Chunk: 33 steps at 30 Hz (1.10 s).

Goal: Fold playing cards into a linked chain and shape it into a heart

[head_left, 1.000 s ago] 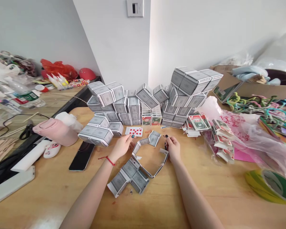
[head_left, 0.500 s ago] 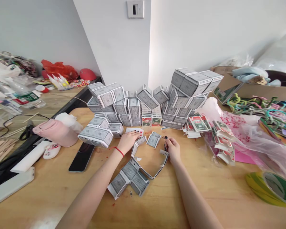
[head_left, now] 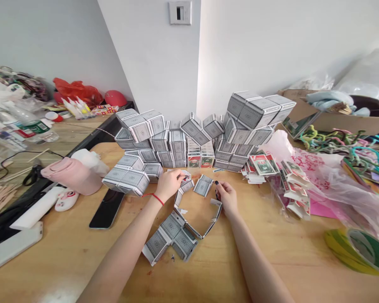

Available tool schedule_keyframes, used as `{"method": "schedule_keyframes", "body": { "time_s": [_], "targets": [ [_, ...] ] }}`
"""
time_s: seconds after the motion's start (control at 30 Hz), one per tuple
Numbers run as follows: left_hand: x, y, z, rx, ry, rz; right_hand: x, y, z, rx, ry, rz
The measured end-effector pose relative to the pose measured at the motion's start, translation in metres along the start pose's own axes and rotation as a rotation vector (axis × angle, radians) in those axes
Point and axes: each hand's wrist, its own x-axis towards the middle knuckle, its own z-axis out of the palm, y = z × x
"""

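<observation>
My left hand [head_left: 169, 186], with a red string on its wrist, has its fingers bent in a pinch at a playing card [head_left: 187, 175]; part of the card is hidden by the fingertips. My right hand [head_left: 226, 198] is closed, thumb and forefinger together; what lies between them is too small to make out. Just left of those fingertips lies a folded grey-backed card piece [head_left: 204, 185]. Between my forearms is a bent ring of joined cards [head_left: 203, 235], standing on edge. Flat folded card pieces [head_left: 171, 226] adjoin its left side.
Stacked card blocks [head_left: 177, 145] stand along the back wall. To the left are a phone [head_left: 106, 209], a pink bottle [head_left: 72, 174] and a white mouse [head_left: 66, 199]. Card boxes [head_left: 262, 165], plastic wrap [head_left: 337, 185] and a green-yellow tape roll [head_left: 360, 250] are at right.
My left fingers, stretched flat over the playing card before, have drawn up into a pinch at it. My right hand has shifted slightly left. The card ring is nearly unmoved.
</observation>
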Motion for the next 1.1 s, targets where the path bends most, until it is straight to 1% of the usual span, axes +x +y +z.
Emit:
{"method": "schedule_keyframes", "body": {
  "time_s": [0.07, 0.13, 0.23, 0.3, 0.37, 0.4, 0.5, 0.57, 0.63, 0.67, 0.7, 0.77, 0.8, 0.83, 0.87, 0.93, 1.03, 1.1],
  "targets": [
    [-0.001, 0.002, -0.003, -0.015, 0.002, -0.010, 0.002, -0.001, 0.000, -0.053, -0.014, -0.009],
    [-0.002, 0.007, -0.007, -0.054, 0.026, 0.034, 0.004, -0.001, 0.000, -0.079, -0.021, 0.000],
    [-0.003, 0.020, -0.014, -0.090, 0.074, 0.137, 0.005, -0.001, -0.001, -0.010, -0.015, 0.025],
    [-0.001, 0.031, -0.016, -0.083, 0.069, 0.174, 0.004, 0.001, -0.002, 0.052, -0.023, 0.011],
    [0.003, 0.041, -0.013, -0.058, 0.021, 0.223, 0.004, 0.003, -0.003, 0.084, -0.035, -0.009],
    [0.006, 0.045, -0.009, -0.036, -0.026, 0.260, 0.004, 0.004, -0.005, 0.089, -0.037, -0.018],
    [0.015, 0.052, 0.008, 0.057, -0.175, 0.385, 0.001, 0.004, -0.011, 0.116, -0.052, -0.031],
    [0.020, 0.054, 0.021, 0.121, -0.253, 0.426, -0.004, 0.001, -0.017, 0.151, -0.102, -0.033],
    [0.023, 0.055, 0.031, 0.178, -0.281, 0.408, -0.011, -0.004, -0.024, 0.146, -0.173, -0.040],
    [0.024, 0.055, 0.034, 0.200, -0.278, 0.392, -0.015, -0.008, -0.027, 0.107, -0.198, -0.058],
    [0.025, 0.054, 0.036, 0.217, -0.272, 0.381, -0.019, -0.011, -0.029, 0.039, -0.229, -0.082],
    [0.025, 0.053, 0.037, 0.229, -0.261, 0.369, -0.026, -0.016, -0.031, -0.119, -0.360, -0.106],
    [0.025, 0.052, 0.036, 0.219, -0.265, 0.362, -0.028, -0.018, -0.031, -0.186, -0.400, -0.114],
    [0.025, 0.050, 0.036, 0.196, -0.277, 0.347, -0.029, -0.019, -0.030, -0.252, -0.414, -0.119],
    [0.026, 0.049, 0.035, 0.157, -0.293, 0.324, -0.029, -0.018, -0.029, -0.304, -0.416, -0.119],
    [0.029, 0.044, 0.033, 0.036, -0.328, 0.259, -0.027, -0.017, -0.026, -0.370, -0.380, -0.117],
    [0.037, 0.033, 0.030, -0.229, -0.382, 0.159, -0.022, -0.013, -0.026, -0.401, -0.314, -0.111],
    [0.043, 0.026, 0.028, -0.370, -0.457, 0.076, -0.021, -0.011, -0.027, -0.427, -0.279, -0.112]
  ]
}}
